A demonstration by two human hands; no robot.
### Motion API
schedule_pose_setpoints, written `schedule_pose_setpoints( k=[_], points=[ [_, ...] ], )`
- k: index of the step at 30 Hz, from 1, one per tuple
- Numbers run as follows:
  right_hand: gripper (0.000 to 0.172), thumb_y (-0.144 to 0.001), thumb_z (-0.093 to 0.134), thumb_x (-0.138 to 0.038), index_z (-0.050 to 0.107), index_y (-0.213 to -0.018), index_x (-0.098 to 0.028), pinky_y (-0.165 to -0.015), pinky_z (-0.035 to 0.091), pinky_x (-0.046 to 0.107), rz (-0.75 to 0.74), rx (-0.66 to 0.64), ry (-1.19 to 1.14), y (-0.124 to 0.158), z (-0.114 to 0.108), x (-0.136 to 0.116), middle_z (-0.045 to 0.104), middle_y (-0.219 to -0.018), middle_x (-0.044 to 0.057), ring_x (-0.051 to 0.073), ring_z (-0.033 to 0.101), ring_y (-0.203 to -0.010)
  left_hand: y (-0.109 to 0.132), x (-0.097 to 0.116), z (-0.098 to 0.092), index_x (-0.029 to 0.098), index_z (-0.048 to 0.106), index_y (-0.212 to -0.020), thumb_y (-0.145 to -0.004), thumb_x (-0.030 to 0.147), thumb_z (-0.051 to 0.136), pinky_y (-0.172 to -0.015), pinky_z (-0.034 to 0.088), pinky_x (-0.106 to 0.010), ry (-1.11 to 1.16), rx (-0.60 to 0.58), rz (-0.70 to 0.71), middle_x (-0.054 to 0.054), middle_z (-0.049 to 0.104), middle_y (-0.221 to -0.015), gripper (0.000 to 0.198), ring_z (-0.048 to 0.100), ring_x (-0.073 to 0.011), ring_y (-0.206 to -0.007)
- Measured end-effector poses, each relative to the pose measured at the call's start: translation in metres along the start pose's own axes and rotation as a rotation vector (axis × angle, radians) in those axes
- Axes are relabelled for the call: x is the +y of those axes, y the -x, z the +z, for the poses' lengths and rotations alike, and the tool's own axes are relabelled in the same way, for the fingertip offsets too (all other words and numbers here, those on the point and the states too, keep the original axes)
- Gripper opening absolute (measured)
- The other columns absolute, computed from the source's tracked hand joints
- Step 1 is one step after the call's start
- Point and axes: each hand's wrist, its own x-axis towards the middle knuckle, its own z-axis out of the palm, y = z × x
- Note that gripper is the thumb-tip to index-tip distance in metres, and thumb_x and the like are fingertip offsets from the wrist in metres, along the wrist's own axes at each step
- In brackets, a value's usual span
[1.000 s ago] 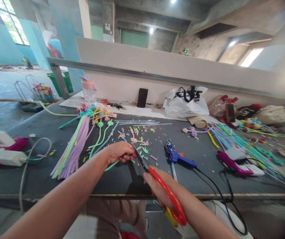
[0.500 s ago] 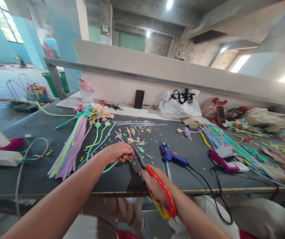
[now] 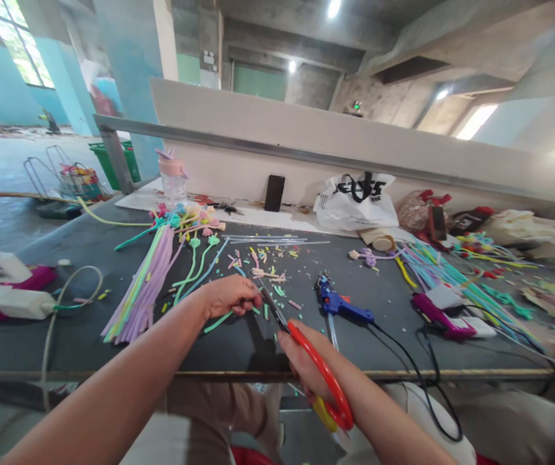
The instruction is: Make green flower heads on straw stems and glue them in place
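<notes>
My right hand [image 3: 309, 358] grips scissors [image 3: 323, 374] with red and yellow handles. The dark blades point up and left, their tips close to the fingers of my left hand [image 3: 236, 295]. That left hand is closed in a pinch above the table, and a green pipe cleaner [image 3: 218, 322] shows at its underside. The fingers hide most of what they pinch. Short cut pieces of pipe cleaner [image 3: 278, 290] in green, pink and yellow lie scattered just beyond the hands. Two green stems with knotted ends [image 3: 199, 265] rest left of them.
A bundle of purple pipe cleaners [image 3: 149, 284] lies at left. A blue glue gun [image 3: 345, 307] with a black cord sits to the right. Power strips [image 3: 444, 316] are on both sides. At the back stand a bottle [image 3: 173, 181], a phone [image 3: 274, 193] and a white bag [image 3: 355, 200].
The view has shifted slightly, so the table's things appear a little further right. The yellow scissor handle has come nearer the red one. My left hand keeps its pinch.
</notes>
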Motion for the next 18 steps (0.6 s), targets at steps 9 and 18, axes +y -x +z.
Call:
schedule_pose_setpoints(
  k=[9, 18],
  points=[
    [0.016, -0.089, 0.032, -0.037, 0.035, -0.08, -0.024, -0.035, 0.028, 0.016, 0.037, -0.057, -0.033, 0.0037, 0.0008, -0.0022, 0.041, -0.047, -0.01, 0.007, 0.039, -0.028, 0.0027, -0.0001, -0.0039, 0.012, 0.055, -0.068, -0.069, 0.031, 0.065, -0.036, 0.019, -0.014, -0.036, -0.023, -0.069, 0.001, 0.052, -0.056, 0.021, 0.033, -0.0027, -0.039],
    [0.018, -0.086, 0.042, -0.032, 0.039, -0.071, -0.022, -0.046, 0.03, 0.02, -0.233, 0.108, 0.157, 0.0031, 0.0044, 0.0053, 0.046, -0.056, -0.006, 0.008, 0.043, -0.045, 0.0025, 0.0025, -0.0039, 0.012, 0.054, -0.07, -0.069, 0.031, 0.064, -0.037, 0.019, -0.013, -0.015, -0.044, -0.063, 0.002, 0.049, -0.057, 0.022, 0.03, -0.0013, -0.039]
  ],
)
